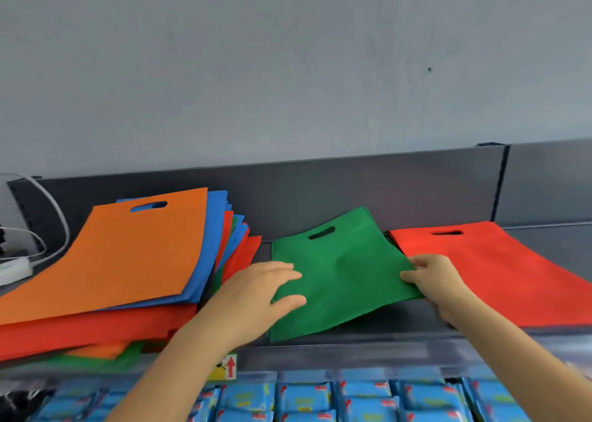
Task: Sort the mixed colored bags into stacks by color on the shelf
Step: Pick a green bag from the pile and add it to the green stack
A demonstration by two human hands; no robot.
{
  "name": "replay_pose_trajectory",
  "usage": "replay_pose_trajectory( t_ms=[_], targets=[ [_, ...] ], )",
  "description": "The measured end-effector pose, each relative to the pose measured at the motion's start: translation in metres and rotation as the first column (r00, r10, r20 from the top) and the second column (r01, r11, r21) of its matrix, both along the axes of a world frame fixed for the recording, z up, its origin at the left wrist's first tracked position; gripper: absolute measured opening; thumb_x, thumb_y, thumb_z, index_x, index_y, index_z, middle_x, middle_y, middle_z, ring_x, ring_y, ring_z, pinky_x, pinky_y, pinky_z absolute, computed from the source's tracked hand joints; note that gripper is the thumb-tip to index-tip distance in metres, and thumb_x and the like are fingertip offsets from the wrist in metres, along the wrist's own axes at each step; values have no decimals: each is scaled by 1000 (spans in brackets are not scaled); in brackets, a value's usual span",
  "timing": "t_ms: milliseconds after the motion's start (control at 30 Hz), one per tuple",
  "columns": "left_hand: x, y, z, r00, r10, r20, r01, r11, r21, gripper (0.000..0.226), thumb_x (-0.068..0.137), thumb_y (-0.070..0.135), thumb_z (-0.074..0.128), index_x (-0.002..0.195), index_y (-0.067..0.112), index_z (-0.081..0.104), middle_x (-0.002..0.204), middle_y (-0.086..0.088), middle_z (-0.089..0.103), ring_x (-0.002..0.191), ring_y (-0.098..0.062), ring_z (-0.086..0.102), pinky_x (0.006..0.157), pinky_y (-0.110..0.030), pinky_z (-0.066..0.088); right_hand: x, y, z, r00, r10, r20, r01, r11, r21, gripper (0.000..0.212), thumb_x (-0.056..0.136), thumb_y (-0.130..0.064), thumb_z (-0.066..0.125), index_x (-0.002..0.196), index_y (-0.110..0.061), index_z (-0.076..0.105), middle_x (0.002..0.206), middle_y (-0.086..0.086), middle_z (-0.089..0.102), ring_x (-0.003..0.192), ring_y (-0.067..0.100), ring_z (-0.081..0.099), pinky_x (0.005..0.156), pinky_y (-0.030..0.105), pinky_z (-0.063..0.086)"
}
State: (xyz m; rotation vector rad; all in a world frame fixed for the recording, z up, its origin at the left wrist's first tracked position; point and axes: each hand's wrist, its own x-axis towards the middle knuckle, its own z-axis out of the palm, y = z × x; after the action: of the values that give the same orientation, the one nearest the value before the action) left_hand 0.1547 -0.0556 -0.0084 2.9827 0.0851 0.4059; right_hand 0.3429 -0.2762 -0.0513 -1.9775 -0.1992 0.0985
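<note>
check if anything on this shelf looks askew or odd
Yes: the mixed pile on the left is fanned out crookedly, lower bags poking past the shelf front. The green bag, under the left hand and pinched by the right hand, lies rotated.

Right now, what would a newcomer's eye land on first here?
First, the green bag at centre, with the left hand resting on its left edge and the right hand pinching its right edge. Left of it sits a fanned mixed pile topped by an orange bag. A red bag lies flat on the right.
</note>
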Motion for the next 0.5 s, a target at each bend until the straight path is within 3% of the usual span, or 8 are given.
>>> replay_pose_trajectory(
  t_ms=[133,267,400,500],
  targets=[
    [33,-22,-30,983,-16,-181,16,1000,-1,53,89,58,44,135,32,45,145,13,38,132,-5,33,108,-26,26,-4,-26,-2,995,37,92,-22,987,-156,25,78,-3,66,103,-6,69,97,8,69,97,25,63,88,38,51],
    [46,-21,-50,968,2,-251,-15,999,-48,54,88,60,44,133,31,48,144,10,41,131,-8,37,107,-28,30,-8,-35,-4,975,157,155,-71,888,-454,51,81,-22,69,128,-8,54,114,9,63,100,22,56,80,25,42],
    [49,-15,-54,970,49,-239,-71,994,-87,50,88,55,50,132,30,49,145,10,40,132,-9,37,108,-27,30,-11,-29,-7,959,230,164,-97,814,-572,55,84,-27,66,132,-7,48,126,12,57,111,27,55,93,33,45],
    [48,-12,-55,967,80,-243,-106,990,-97,49,89,51,51,132,29,49,145,8,40,132,-9,36,109,-27,28,-12,-22,-9,953,246,178,-94,797,-597,54,86,-27,64,133,-6,48,125,12,57,111,29,54,93,34,45]
  ],
)
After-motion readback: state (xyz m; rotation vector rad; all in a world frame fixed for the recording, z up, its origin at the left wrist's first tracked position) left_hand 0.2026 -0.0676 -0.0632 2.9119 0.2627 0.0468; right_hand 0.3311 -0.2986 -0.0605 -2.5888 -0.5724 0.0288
